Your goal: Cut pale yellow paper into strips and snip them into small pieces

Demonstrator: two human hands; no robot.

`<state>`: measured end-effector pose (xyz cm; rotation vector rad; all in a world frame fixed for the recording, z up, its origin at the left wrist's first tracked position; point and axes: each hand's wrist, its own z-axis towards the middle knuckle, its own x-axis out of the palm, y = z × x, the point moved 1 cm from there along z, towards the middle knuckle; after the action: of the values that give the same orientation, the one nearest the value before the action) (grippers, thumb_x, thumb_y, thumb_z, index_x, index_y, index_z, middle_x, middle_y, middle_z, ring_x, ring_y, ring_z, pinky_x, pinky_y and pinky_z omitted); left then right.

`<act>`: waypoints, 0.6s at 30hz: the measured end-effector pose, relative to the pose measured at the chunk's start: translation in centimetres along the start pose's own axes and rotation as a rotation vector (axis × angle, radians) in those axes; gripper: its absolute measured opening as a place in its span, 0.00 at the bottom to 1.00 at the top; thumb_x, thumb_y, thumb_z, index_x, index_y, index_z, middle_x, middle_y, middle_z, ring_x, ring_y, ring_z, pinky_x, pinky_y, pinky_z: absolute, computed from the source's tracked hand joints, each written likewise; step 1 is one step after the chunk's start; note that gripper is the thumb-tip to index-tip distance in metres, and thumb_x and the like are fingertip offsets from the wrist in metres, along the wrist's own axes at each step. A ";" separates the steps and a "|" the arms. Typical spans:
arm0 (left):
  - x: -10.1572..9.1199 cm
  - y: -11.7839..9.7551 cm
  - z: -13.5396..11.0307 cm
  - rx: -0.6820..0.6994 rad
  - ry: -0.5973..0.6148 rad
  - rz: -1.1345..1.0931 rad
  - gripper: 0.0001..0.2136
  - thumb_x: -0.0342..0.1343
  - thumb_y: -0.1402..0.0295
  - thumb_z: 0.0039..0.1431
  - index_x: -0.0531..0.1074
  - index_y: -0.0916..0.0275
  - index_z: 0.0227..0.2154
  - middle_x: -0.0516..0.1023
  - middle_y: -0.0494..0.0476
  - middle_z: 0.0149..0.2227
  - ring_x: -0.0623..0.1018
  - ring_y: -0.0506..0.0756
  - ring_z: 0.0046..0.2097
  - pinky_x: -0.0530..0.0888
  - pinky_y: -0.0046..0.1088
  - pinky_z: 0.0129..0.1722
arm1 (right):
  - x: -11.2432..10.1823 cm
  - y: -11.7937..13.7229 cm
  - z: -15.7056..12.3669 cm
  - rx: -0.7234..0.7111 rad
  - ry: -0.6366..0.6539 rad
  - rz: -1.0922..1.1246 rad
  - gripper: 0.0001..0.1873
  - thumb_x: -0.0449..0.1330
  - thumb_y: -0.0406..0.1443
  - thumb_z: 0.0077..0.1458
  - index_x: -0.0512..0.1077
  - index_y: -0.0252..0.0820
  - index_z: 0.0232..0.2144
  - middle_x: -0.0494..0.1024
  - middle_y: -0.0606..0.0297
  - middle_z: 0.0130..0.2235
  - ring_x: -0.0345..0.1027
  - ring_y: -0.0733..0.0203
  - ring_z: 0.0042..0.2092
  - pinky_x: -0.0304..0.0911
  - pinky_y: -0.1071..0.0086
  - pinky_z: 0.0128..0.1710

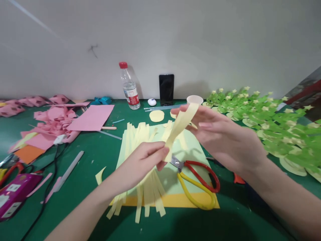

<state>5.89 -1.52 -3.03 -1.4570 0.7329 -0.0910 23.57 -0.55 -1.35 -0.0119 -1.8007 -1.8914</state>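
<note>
Between my hands, a pale yellow paper strip (pixel 181 125) slants above the work sheets. My left hand (pixel 147 159) pinches its lower end between thumb and fingers. Behind the strip's upper end are the fingers of my right hand (pixel 220 134); they look curled round it, the fingertips partly hidden. Scissors (pixel 200 185) with one red and one yellow handle lie beneath, their blades mostly covered by my left hand and the strip. Several more yellow strips (pixel 147 197) spread over light green paper (pixel 170 184), which rests on an orange-yellow sheet (pixel 175 201).
At the back stand a water bottle (pixel 130 88), a black phone (pixel 166 89) and a small white cup (pixel 195 99). Pink paper (pixel 92 117) and a purple power strip (pixel 18 194) with a cable lie left. Green paper plants with yellow stars (pixel 273 124) fill the right.
</note>
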 end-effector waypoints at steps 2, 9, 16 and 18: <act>-0.4 1.1 -1.1 -0.045 0.013 0.003 0.18 0.43 0.61 0.61 0.58 0.60 0.16 0.60 0.47 0.19 0.65 0.50 0.24 0.65 0.24 0.28 | 0.5 0.2 0.7 0.018 0.020 0.047 0.08 0.56 0.29 0.45 0.72 0.45 0.29 0.77 0.69 0.40 0.69 0.62 0.45 0.65 0.68 0.43; 0.3 5.4 -5.0 -0.312 0.015 -0.091 0.19 0.43 0.53 0.58 0.56 0.59 0.17 0.57 0.46 0.16 0.66 0.52 0.25 0.68 0.28 0.35 | 2.5 -3.4 3.9 0.354 -0.050 0.199 0.09 0.53 0.26 0.55 0.64 0.38 0.24 0.71 0.69 0.25 0.67 0.69 0.29 0.65 0.74 0.32; 0.7 7.9 -7.7 -0.489 -0.005 -0.072 0.18 0.42 0.54 0.56 0.54 0.59 0.17 0.59 0.44 0.15 0.61 0.48 0.19 0.61 0.23 0.22 | 3.4 -7.8 9.9 0.483 -0.087 -0.008 0.16 0.55 0.39 0.59 0.65 0.37 0.48 0.70 0.58 0.47 0.68 0.58 0.43 0.67 0.59 0.40; 0.1 8.5 -8.4 -0.511 -0.045 -0.048 0.19 0.42 0.52 0.55 0.54 0.60 0.17 0.58 0.44 0.15 0.60 0.48 0.19 0.60 0.23 0.22 | 4.2 -8.7 11.3 0.494 -0.064 -0.073 0.17 0.55 0.39 0.59 0.65 0.37 0.49 0.70 0.58 0.48 0.68 0.57 0.45 0.67 0.58 0.42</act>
<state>-1.31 -7.54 -10.36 -1.9565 0.7143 0.1012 12.88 8.29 -6.63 0.1714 -2.2919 -1.4571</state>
